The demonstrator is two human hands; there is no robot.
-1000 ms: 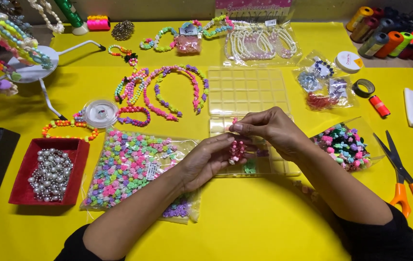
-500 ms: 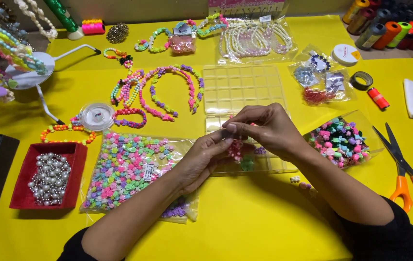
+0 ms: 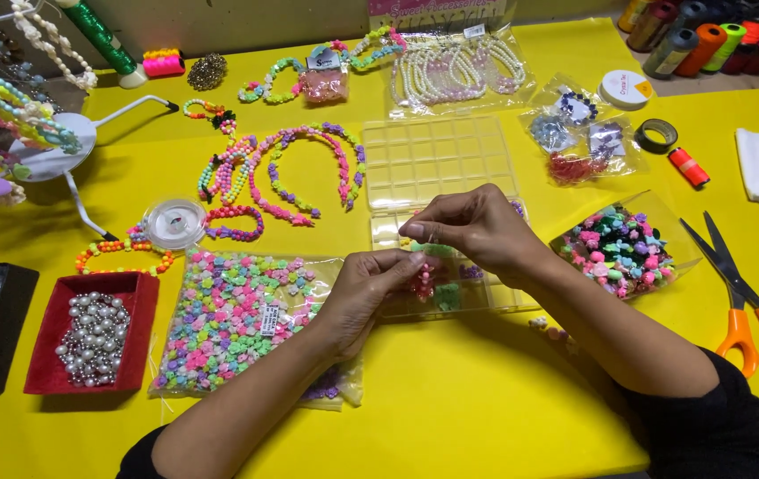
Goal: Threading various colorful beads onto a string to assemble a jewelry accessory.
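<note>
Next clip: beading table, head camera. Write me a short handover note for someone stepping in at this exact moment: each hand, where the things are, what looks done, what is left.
Left hand: raised over the clear compartment box, fingertips pinched; what it grips is too small to tell.
Right hand: just above it, fingertips pinched close to the left hand's, apparently on something tiny.
Things: bag of pastel beads under the left forearm; open bag of mixed beads to the right; red tray of pearl beads far left; scissors far right; spool of clear cord beside the tray.
Done: several beaded strands lie finished above the box.
Left: the piece between the hands is unfinished, apparently.
</note>
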